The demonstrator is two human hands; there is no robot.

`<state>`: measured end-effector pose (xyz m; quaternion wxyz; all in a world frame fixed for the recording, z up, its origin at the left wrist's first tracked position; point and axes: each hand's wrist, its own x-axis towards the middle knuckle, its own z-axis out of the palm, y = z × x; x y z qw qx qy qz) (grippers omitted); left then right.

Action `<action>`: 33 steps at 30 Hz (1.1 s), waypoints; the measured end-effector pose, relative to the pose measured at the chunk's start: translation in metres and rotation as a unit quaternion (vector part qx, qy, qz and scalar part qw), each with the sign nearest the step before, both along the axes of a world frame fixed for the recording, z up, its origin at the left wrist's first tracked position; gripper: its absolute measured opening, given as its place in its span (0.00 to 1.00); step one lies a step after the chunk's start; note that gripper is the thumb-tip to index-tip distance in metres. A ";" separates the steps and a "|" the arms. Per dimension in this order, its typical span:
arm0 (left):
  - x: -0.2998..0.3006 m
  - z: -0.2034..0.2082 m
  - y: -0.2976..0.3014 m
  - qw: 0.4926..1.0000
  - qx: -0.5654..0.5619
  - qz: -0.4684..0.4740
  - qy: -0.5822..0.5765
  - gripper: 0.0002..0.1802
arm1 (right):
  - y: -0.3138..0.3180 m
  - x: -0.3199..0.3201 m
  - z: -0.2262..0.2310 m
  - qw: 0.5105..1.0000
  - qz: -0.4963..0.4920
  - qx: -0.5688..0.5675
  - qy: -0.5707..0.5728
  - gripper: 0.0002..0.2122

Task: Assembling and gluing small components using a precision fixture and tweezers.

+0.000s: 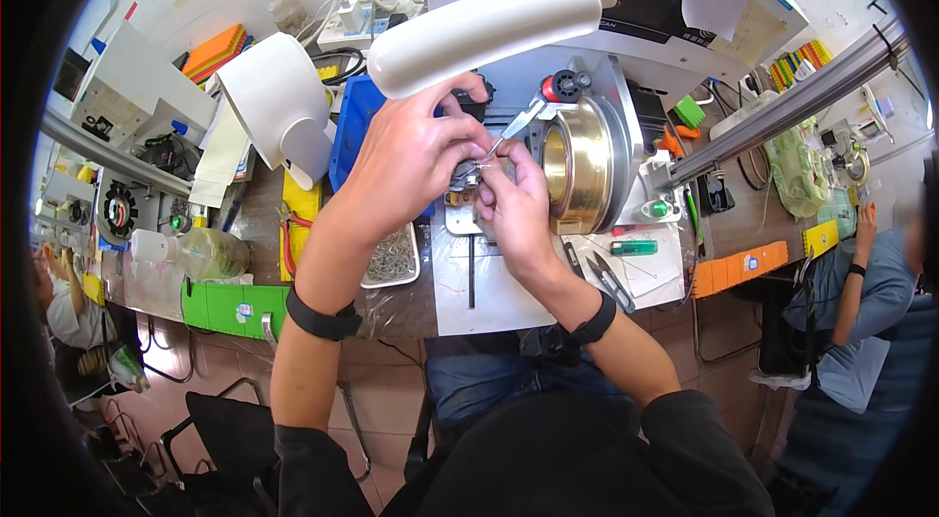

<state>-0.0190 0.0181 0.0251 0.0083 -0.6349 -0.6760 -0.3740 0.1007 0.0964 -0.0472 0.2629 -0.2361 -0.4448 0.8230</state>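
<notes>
My left hand (416, 153) reaches over a small metal fixture (468, 175), its fingers bent and pinched together. From the other side my right hand (518, 209) brings thumb and forefinger to the same spot, the fingertips of both hands nearly meeting. Whatever sits between them is too small to make out. A slim pointed metal piece (518, 120) slants down toward the fingertips from a red and black knob (560, 87). Just right of my right hand stands a brass-coloured drum (579, 170) on a grey metal machine.
A white lamp (489, 28) hangs low over my hands. Left are a blue bin (350, 131), a white tray (415, 268) of small metal bits and red-handled pliers (288, 241). A green lighter (634, 248) and snips (608, 280) lie right. Co-workers sit at both sides.
</notes>
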 end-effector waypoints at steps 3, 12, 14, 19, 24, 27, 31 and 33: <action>0.007 -0.001 -0.007 0.993 0.074 0.047 0.074 0.07 | -0.005 0.010 0.001 1.000 0.012 -0.004 -0.017 0.07; 0.056 -0.052 -0.018 0.955 0.199 0.147 0.165 0.16 | -0.029 0.047 0.002 0.997 0.046 -0.027 -0.062 0.12; 0.056 -0.061 -0.018 0.951 0.196 0.157 0.178 0.17 | -0.029 0.052 0.000 0.996 0.052 -0.024 -0.069 0.12; 0.056 -0.067 -0.022 0.922 0.204 0.175 0.279 0.18 | -0.025 0.057 -0.005 0.995 0.051 -0.024 -0.086 0.13; 0.056 -0.069 -0.022 0.905 0.220 0.200 0.303 0.20 | -0.024 0.058 -0.008 0.993 0.064 -0.014 -0.094 0.12; 0.057 -0.070 -0.023 0.904 0.217 0.205 0.307 0.21 | -0.024 0.058 -0.008 0.994 0.067 -0.009 -0.089 0.12; 0.056 -0.070 -0.024 0.909 0.211 0.195 0.303 0.21 | -0.023 0.058 -0.008 0.993 0.075 -0.013 -0.087 0.12; 0.056 -0.070 -0.024 0.909 0.212 0.193 0.303 0.21 | -0.023 0.058 -0.009 0.993 0.074 -0.019 -0.090 0.11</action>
